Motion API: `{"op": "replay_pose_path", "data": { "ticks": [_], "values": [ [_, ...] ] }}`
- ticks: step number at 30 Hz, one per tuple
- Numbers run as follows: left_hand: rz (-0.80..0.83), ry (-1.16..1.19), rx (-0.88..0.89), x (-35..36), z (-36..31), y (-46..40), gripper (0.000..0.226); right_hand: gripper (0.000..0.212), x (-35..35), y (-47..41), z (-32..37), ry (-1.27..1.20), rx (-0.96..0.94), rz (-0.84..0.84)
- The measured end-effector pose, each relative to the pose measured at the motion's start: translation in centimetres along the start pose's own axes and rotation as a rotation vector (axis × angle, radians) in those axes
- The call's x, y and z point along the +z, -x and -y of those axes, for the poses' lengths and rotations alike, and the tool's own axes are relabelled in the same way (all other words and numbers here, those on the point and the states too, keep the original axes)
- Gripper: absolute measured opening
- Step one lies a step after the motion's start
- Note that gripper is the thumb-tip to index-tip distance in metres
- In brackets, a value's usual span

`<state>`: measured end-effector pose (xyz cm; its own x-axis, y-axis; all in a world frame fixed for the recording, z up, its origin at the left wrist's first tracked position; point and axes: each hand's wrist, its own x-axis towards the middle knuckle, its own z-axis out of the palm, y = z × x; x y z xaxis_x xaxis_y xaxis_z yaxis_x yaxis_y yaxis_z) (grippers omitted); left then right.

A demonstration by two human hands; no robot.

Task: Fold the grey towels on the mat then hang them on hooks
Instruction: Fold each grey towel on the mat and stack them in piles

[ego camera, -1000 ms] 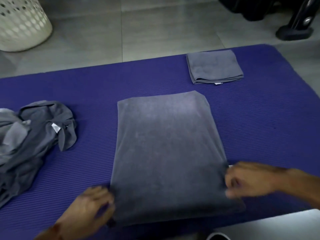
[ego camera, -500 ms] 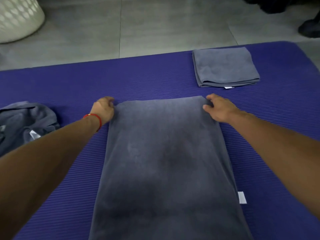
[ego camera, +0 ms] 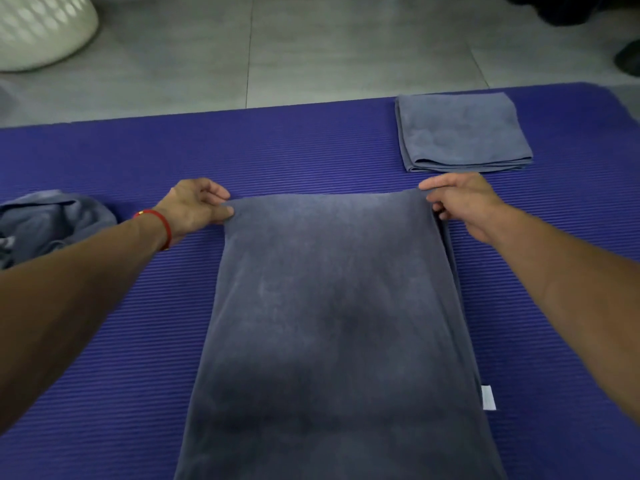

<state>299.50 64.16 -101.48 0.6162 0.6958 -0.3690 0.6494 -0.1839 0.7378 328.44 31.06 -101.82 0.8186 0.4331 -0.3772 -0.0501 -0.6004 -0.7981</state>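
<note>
A long grey towel [ego camera: 332, 323] lies flat down the middle of the blue mat [ego camera: 138, 341], folded lengthwise, with a white tag at its right edge. My left hand [ego camera: 197, 206] pinches its far left corner. My right hand [ego camera: 460, 202] pinches its far right corner, and that far edge is slightly lifted. A folded grey towel [ego camera: 460, 133] sits on the mat at the far right. A crumpled heap of grey towels [ego camera: 48, 223] lies at the left edge of the mat.
A white perforated basket [ego camera: 38, 26] stands on the grey tiled floor [ego camera: 277, 46] at the far left. Dark objects sit on the floor at the far right corner. Bare mat lies on both sides of the long towel.
Both hands went from the towel's near corners to its far corners. They now pinch those corners, and the far edge has lifted a little.
</note>
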Motion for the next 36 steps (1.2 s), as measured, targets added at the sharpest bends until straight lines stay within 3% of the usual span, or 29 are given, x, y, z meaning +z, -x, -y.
{"op": "replay_pose_path", "data": {
  "ticks": [4, 7, 11, 14, 16, 17, 19, 21, 24, 26, 30, 32, 34, 36],
  "values": [
    [-0.214, -0.070, 0.042, -0.2, -0.4, -0.4, 0.022, 0.014, -0.9, -0.2, -1.6, 0.069, -0.165, -0.189],
    [-0.227, -0.065, 0.038, 0.0, -0.3, -1.2, 0.024, 0.022, -1.2, 0.0, -1.9, 0.113, -0.165, -0.190],
    [-0.168, -0.018, 0.001, 1.0, 0.2, -2.3, 0.027, 0.020, -0.4, -0.5, -2.1, 0.080, -0.105, -0.239],
    [-0.238, -0.068, -0.027, 1.5, 0.8, -3.2, 0.022, 0.010, 0.1, -1.4, -1.9, -0.099, 0.036, -0.222],
    [-0.282, -0.209, -0.019, 2.0, 1.2, -2.5, 0.024, 0.007, 0.3, -1.7, -1.6, -0.240, 0.180, -0.205],
    [-0.305, -0.346, 0.056, 2.4, 1.3, -1.6, 0.031, 0.007, 0.2, -1.8, -1.6, -0.184, 0.191, -0.235],
    [-0.320, -0.613, 0.336, 3.5, 2.0, 1.3, 0.047, 0.020, 0.4, -0.7, -1.7, 0.158, 0.066, -0.349],
    [-0.246, -0.813, 0.575, 6.1, 3.5, 5.8, 0.054, 0.034, 2.1, 2.8, -2.7, 0.457, -0.270, -0.353],
    [-0.065, -0.968, 0.686, 11.0, 7.1, 13.4, 0.060, 0.057, 6.3, 9.5, -7.2, 0.916, -0.733, 0.004],
    [-0.027, -0.986, 0.674, 12.2, 9.8, 16.8, 0.063, 0.066, 6.5, 13.2, -11.0, 1.181, -0.802, 0.175],
    [-0.050, -0.960, 0.519, 11.4, 11.8, 21.4, 0.067, 0.071, 2.5, 19.5, -15.9, 1.326, -0.639, 0.034],
    [0.014, -0.950, 0.639, 12.1, 11.9, 24.7, 0.074, 0.073, 1.6, 22.2, -16.3, 1.333, -0.547, -0.007],
    [0.120, -0.915, 0.841, 13.1, 12.3, 28.1, 0.081, 0.071, 2.3, 24.8, -16.3, 1.264, -0.664, 0.058],
    [0.262, -0.904, 0.988, 14.1, 12.7, 30.4, 0.081, 0.068, 3.6, 27.0, -15.8, 1.171, -0.932, 0.285]
  ]
}}
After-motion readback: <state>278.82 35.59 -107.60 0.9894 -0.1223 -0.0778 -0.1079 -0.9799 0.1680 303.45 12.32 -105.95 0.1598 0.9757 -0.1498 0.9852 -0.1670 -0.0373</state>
